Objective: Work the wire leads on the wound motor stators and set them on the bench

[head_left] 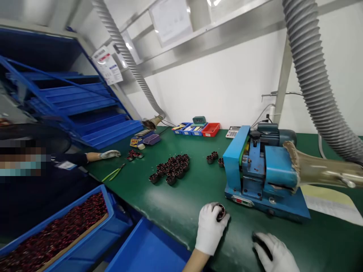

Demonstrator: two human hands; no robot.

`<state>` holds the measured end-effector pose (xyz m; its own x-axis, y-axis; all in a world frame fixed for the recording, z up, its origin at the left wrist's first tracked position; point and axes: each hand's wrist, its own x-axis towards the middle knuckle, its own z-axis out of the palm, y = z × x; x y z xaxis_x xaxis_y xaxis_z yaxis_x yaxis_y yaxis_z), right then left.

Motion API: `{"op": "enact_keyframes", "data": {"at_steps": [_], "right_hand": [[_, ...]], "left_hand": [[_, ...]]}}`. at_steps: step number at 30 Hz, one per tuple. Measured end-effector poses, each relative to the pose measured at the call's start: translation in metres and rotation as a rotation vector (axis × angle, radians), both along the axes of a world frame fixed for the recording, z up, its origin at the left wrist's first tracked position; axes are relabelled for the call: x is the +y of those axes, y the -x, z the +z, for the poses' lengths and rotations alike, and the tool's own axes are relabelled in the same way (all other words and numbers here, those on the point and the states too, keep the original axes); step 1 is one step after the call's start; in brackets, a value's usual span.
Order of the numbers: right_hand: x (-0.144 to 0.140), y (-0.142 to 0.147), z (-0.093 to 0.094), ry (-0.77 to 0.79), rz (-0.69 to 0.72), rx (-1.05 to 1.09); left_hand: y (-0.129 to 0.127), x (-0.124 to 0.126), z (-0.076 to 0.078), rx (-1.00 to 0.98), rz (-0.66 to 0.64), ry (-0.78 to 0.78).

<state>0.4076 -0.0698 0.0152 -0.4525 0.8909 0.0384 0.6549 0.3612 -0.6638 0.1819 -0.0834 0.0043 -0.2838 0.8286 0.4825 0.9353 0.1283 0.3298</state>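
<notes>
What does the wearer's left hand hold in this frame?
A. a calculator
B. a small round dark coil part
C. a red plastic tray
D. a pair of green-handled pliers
B: the gloved left hand is wrapped around a small round dark coil part just in front of the blue machine; the green-handled pliers lie far off on the green mat.

Open green mat (195, 196) left of blue machine (262, 172), coil cluster (171, 168) beyond, hose nozzle (320, 168) blocking right
</notes>
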Motion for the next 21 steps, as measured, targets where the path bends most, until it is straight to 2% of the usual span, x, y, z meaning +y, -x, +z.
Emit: {"op": "enact_keyframes", "data": {"at_steps": [3, 6, 8, 11, 14, 16, 19, 21], "right_hand": [[-0.014, 0.004, 0.010, 0.147, 0.055, 0.061], [-0.025, 0.002, 0.020, 0.165, 0.064, 0.033], [-0.030, -0.003, 0.027, 0.162, 0.049, 0.000], [-0.034, -0.008, 0.034, 0.061, 0.131, -0.057], [-0.034, -0.003, 0.033, -0.132, 0.193, -0.192], [-0.033, 0.002, 0.031, -0.195, 0.176, -0.292], [-0.029, 0.005, 0.031, -0.174, 0.143, -0.365], [-0.028, 0.003, 0.037, -0.094, 0.126, -0.266]], "left_hand": [[-0.048, -0.032, -0.002, -0.175, -0.079, 0.080], [-0.088, -0.050, 0.000, -0.384, -0.110, 0.170], [-0.102, -0.058, 0.004, -0.493, -0.077, 0.182], [-0.102, -0.065, 0.016, -0.714, -0.089, 0.194], [-0.087, -0.069, 0.028, -1.076, -0.156, 0.267], [-0.075, -0.072, 0.033, -1.291, -0.101, 0.257], [-0.064, -0.074, 0.035, -1.425, -0.009, 0.153], [-0.064, -0.073, 0.036, -1.471, -0.058, 0.157]]}}
